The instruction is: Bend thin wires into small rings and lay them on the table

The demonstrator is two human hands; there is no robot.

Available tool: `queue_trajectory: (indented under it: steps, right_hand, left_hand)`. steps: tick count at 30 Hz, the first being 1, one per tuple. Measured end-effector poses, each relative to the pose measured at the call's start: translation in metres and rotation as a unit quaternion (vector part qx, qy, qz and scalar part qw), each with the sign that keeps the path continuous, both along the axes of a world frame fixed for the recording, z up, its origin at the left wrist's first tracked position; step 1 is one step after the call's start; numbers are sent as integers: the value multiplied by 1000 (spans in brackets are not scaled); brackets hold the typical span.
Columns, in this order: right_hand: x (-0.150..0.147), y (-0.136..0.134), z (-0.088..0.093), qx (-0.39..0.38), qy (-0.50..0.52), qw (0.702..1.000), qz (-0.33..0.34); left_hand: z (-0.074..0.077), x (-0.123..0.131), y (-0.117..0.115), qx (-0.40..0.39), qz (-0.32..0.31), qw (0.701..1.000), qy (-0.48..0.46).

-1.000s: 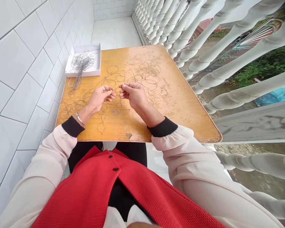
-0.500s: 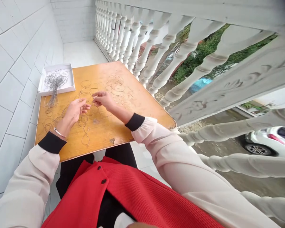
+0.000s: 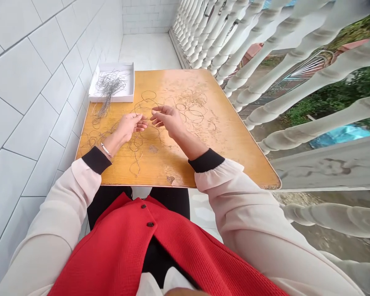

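Left hand [image 3: 128,126]: raised just above the table, fingers curled toward the right hand. Whether they pinch a wire is too fine to tell.
Right hand [image 3: 168,118]: close beside the left, fingertips nearly meeting it, fingers partly bent; its hold cannot be told either.
Thin grey wire loops [image 3: 191,105]: scattered flat over the worn yellow-brown wooden table [image 3: 234,144], under and around both hands, with a chain of them trailing toward the near edge.
Shallow white cardboard box [image 3: 120,98]: at the table's far left corner, beside the white tiled wall [image 3: 33,82] — a bundle of straight grey wire strands [image 3: 109,84] spills over its front edge.
Silver bracelet [image 3: 105,150]: on the left wrist.
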State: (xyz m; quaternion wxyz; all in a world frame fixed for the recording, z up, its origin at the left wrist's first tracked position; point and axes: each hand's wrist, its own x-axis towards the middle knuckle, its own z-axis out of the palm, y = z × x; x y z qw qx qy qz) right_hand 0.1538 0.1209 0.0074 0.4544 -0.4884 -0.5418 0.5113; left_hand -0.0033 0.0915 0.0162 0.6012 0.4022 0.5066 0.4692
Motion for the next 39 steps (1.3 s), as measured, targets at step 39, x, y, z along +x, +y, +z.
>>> queue_trajectory:
  steps: [39]
  right_hand:
    - [11, -3, 7, 89, -17, 996, -14]
  left_hand:
    - [4, -4, -16, -12, -108, 988, 108]
